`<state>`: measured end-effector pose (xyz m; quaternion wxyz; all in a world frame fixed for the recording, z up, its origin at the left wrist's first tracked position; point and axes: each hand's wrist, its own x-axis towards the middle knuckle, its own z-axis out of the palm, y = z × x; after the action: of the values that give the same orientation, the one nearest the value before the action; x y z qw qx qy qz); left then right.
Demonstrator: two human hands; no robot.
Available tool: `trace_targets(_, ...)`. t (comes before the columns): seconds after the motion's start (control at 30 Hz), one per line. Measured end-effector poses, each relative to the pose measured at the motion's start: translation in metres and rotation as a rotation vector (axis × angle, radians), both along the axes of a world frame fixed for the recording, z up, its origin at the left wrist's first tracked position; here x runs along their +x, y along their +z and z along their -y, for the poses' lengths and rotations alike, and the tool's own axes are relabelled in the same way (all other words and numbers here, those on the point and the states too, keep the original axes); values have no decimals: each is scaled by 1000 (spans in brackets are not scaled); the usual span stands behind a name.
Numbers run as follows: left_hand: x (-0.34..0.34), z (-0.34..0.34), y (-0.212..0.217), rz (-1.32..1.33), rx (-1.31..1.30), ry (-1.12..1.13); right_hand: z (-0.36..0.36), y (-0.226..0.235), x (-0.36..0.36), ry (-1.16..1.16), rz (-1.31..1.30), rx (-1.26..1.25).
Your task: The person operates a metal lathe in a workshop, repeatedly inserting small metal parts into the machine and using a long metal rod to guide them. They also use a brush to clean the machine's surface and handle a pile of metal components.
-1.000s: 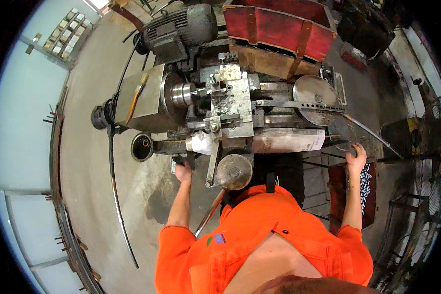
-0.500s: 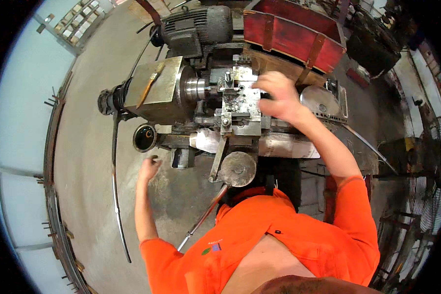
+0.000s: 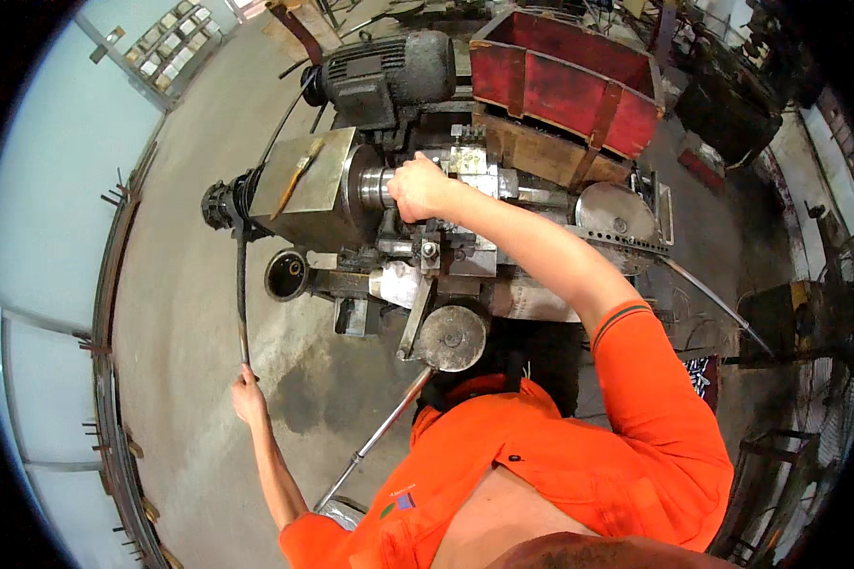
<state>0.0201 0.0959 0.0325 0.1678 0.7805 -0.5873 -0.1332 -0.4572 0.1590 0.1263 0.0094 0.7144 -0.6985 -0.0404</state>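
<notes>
Grey concrete floor (image 3: 190,313) fills the left half of the frame, stained darker near the middle, with pale wall panels curving along the far left edge.

At the centre left, a long dark rod (image 3: 241,284) runs almost straight up and down the picture, its upper end meeting the black end fitting (image 3: 220,204) of the machine and its lower end in the left hand (image 3: 249,398). It is thin, dull black and slightly bowed by the lens. The left hand is closed around the rod's lower end, fingers wrapped on it, arm stretched out from the lower centre of the frame.

Just right of the rod stands a metal lathe (image 3: 417,247), its long axis lying left to right across the upper middle. Its boxy grey headstock (image 3: 308,190) has a wooden-handled brush (image 3: 297,175) lying slantwise on top. The right hand (image 3: 419,187) rests at the shiny chuck (image 3: 375,187), fingers curled over something there; whether it grips a part or only presses on it cannot be told. Below it hang a pale rag (image 3: 397,283) and a round grey handwheel (image 3: 451,337), with a black ring-shaped opening (image 3: 285,275) to the left.

Above the headstock sits a dark ribbed motor (image 3: 384,66), and to its right a red metal bin (image 3: 565,90). A slim metal bar (image 3: 375,441) slants from below the handwheel toward the lower centre, beside the orange shirt (image 3: 541,465).
</notes>
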Motion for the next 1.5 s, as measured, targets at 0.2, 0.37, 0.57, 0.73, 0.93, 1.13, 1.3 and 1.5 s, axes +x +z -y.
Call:
trace_targets(0.2, -18, -23, 7, 143, -17, -238, -11, 1, -1, -41, -88, -72)
trace_targets(0.37, -3, -9, 29, -338, 295, -486, -64, 66, -53, -181, 74, -482)
trace_targets(0.57, -14, 31, -1, -712, 341, -515, -122, 105, -195, -617, -166, -551)
trace_targets(0.73, -5, 36, -9, -785, 352, -482, -191, 98, -212, -563, -97, -877)
trace_targets(0.93, -9, 40, -8, -743, 455, -460, -399, 34, -178, -734, -178, -841)
trace_targets(1.13, 8, 46, -20, -830, 513, -412, -579, -62, -110, -1675, 319, -531)
trace_targets(1.3, -4, 49, -18, -829, 513, -409, -638, -171, -84, -1914, 263, -217)
trace_targets(1.5, -8, 70, -26, -810, 509, -399, -651, -229, -91, -1920, 188, -281)
